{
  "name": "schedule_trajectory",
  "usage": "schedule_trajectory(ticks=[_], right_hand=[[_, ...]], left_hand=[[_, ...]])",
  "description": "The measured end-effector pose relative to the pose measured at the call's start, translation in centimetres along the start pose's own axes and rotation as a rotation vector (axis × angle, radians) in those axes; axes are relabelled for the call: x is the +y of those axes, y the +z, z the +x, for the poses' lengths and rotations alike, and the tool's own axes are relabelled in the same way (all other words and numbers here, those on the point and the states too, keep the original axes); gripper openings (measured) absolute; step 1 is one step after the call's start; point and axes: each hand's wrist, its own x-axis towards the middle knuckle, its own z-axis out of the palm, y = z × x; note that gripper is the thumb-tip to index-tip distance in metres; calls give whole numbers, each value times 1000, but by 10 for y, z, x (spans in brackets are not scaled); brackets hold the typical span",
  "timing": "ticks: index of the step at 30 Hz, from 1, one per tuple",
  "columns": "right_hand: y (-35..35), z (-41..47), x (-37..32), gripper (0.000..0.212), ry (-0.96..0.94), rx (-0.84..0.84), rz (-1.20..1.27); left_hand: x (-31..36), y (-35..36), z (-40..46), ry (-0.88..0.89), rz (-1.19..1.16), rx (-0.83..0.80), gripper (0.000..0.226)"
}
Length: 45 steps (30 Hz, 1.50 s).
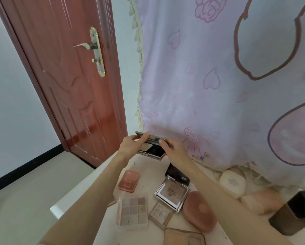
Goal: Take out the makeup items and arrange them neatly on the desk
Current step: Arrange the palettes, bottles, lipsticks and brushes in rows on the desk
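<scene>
Hands, left [130, 145] and right [174, 148], pinch an opened compact [152, 147] showing pale powder pan, above desk [148, 179]

The door [63, 76] is showing glossy reddish wood-look panels with a shiny metal handle [85, 45]. The curtain [219, 85] is hanging as thin matt cloth. The square compact [172, 193] near the desk's middle is gleaming, clear-lidded and metallic-edged.

The beige palette [183, 236] and dark container [296, 213] are cut off by edges.
</scene>
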Motion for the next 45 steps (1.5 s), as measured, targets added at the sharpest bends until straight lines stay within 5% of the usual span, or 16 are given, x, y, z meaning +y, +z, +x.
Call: schedule_trajectory(ticks=[7,16,24,29,45], right_hand=[[12,35,19,24,29,57,76],[22,53,22,26,159,99,149],[16,62,27,41,176,102,-62],[10,69,28,23,180,166,-10],[7,66,27,21,266,272,211]], left_hand=[[-22,4,20,-38,112,-42,87],[-36,16,13,83,614,-24,119],[-46,23,21,69,645,46,119],[-49,22,25,78,654,71,122],[-50,25,21,86,733,106,121]])
